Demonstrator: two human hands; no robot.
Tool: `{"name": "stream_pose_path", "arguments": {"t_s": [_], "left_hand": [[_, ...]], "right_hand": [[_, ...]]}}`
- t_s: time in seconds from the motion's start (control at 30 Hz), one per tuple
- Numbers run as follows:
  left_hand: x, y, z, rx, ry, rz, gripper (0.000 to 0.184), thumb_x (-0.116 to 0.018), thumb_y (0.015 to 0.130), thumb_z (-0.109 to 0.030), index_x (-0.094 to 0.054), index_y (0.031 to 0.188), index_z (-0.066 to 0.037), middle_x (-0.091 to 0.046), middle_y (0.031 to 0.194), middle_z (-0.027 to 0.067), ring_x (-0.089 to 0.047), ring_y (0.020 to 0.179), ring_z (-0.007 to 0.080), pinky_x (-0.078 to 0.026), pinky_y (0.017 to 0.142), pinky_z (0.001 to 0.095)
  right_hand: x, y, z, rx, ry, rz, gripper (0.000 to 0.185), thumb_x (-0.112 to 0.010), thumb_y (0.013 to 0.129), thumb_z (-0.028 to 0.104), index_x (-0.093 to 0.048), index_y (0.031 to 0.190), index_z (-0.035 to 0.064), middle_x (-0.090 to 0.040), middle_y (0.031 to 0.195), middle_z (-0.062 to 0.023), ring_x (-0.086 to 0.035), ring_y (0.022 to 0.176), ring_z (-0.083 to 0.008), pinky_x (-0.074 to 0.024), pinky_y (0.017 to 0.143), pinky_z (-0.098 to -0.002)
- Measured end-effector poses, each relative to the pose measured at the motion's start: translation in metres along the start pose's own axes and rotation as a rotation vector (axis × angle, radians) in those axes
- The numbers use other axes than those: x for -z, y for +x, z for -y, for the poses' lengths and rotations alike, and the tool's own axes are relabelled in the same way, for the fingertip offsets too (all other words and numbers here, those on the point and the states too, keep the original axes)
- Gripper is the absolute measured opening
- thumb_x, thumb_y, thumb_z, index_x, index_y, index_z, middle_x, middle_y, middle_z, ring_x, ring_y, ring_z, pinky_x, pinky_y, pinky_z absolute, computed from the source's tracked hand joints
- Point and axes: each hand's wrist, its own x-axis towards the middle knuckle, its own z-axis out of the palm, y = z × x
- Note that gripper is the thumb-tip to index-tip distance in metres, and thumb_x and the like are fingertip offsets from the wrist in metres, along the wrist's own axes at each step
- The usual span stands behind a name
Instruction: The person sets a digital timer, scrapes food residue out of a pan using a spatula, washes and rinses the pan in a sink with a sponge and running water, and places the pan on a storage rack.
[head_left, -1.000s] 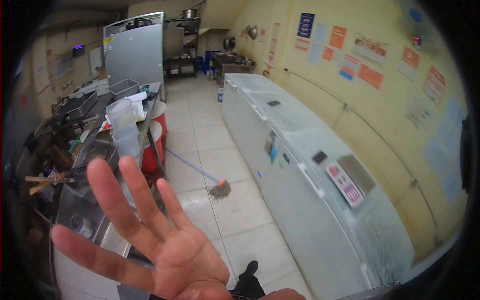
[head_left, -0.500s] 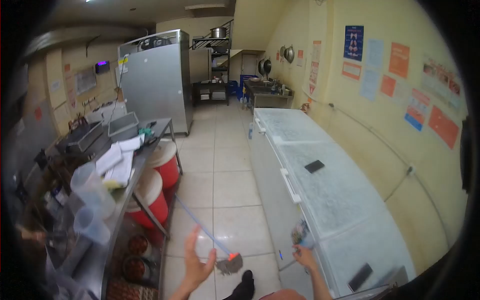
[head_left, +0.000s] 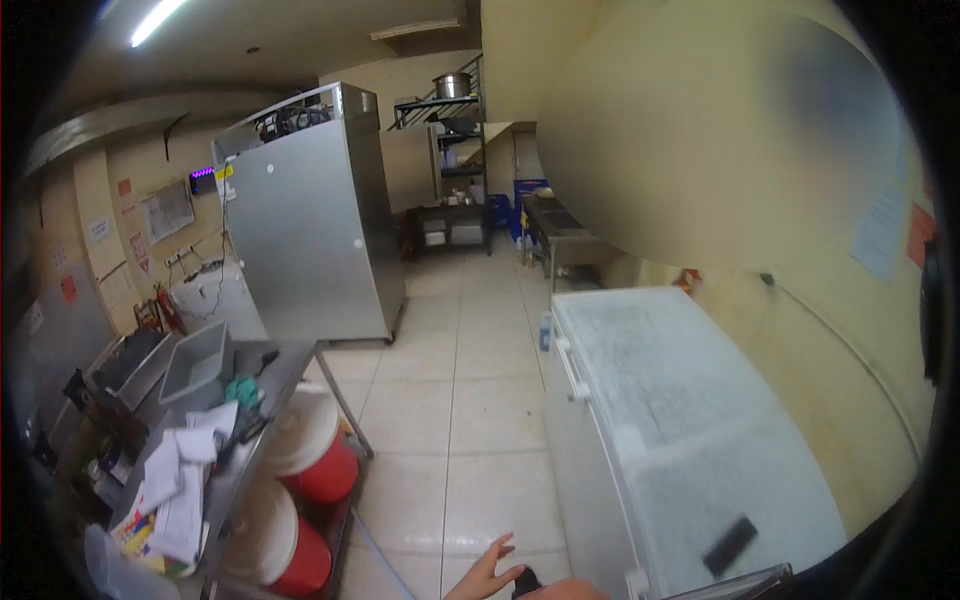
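Note:
My left hand [head_left: 486, 574] is at the bottom edge, over the tiled floor, with its fingers apart and nothing in it. Just beside it a dark shoe shows in part. My right hand is out of view. To the right stands a long white chest freezer [head_left: 700, 440], with a dark phone-like object [head_left: 730, 545] on its lid. On the left a metal table [head_left: 290, 365] holds papers [head_left: 180, 500], a grey bin [head_left: 196, 368] and a green cloth [head_left: 242, 391]. A clear plastic jug [head_left: 115, 565] is at the lower left.
Red buckets with white lids [head_left: 325, 465] stand under the table, near a blue pole [head_left: 380, 555] on the floor. A tall steel cabinet [head_left: 310, 220] is ahead on the left. Farther back are shelves [head_left: 455, 212] and a counter [head_left: 560, 225]. A large blurred shape [head_left: 700, 130] covers the upper right.
The view has tilted up and moved forward along the aisle. My left hand, earlier large and spread, is now low in view. My right hand, seen by the freezer, has left view. A blurred shape has appeared.

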Motion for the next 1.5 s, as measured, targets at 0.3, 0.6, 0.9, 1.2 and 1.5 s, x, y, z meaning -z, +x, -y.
{"name": "stream_pose_path", "arguments": {"t_s": [0.3,0.6,0.9,1.2,1.5], "left_hand": [[0.128,0.382,-0.077,-0.232,0.418,-0.071,0.033,-0.053,0.081,-0.035,-0.056,0.1,-0.007,-0.057,0.098,0.0082,-0.052,0.093,0.0233,-0.042,0.074,0.0343],[0.281,0.79,-0.08,-0.697,-0.003,-0.148,0.016,-0.053,0.083,-0.018,-0.052,0.085,-0.002,-0.052,0.075,0.0104,-0.05,0.064,0.0227,-0.04,0.057,0.0295],[0.396,1.159,-0.008,-0.315,-0.633,0.675,0.019,-0.041,0.091,-0.023,-0.04,0.091,-0.004,-0.035,0.077,-0.0025,-0.039,0.073,0.007,-0.034,0.064,0.0218],[0.623,1.49,0.125,0.068,-0.485,0.49,0.044,-0.048,0.087,-0.017,-0.029,0.126,-0.009,-0.043,0.119,0.0141,-0.042,0.111,0.0191,-0.034,0.091,0.0314],[0.859,1.829,0.281,0.638,-0.718,-0.409,0.051,-0.039,0.086,-0.044,-0.028,0.127,-0.017,-0.05,0.113,0.013,-0.048,0.105,0.0237,-0.034,0.086,0.0386]], "right_hand": [[0.395,0.453,0.437,0.866,-0.194,-0.359,0.034,-0.051,0.079,0.028,-0.054,0.109,0.0132,-0.056,0.102,-0.0142,-0.052,0.094,-0.0283,-0.0402,0.083,-0.0359],[0.713,0.827,0.544,0.557,-0.446,-0.508,0.036,-0.056,0.071,0.021,-0.057,0.107,0.019,-0.057,0.1,-0.0131,-0.054,0.092,-0.0291,-0.0436,0.08,-0.0371],[0.981,1.134,0.504,0.074,0.575,-0.785,0.031,-0.049,0.078,0.013,-0.055,0.109,0.0154,-0.058,0.081,-0.0077,-0.058,0.064,-0.0176,-0.0479,0.051,-0.0294],[1.162,1.41,0.775,0.501,0.774,-0.334,0.034,-0.044,0.082,0.009,-0.048,0.115,0.016,-0.054,0.08,-0.0021,-0.053,0.06,-0.0097,-0.0441,0.049,-0.0247],[1.233,1.657,0.838,0.874,0.191,-0.187,0.032,-0.052,0.082,0.013,-0.052,0.113,0.0165,-0.059,0.083,-0.0062,-0.051,0.067,-0.0124,-0.0422,0.064,-0.0262]]}}
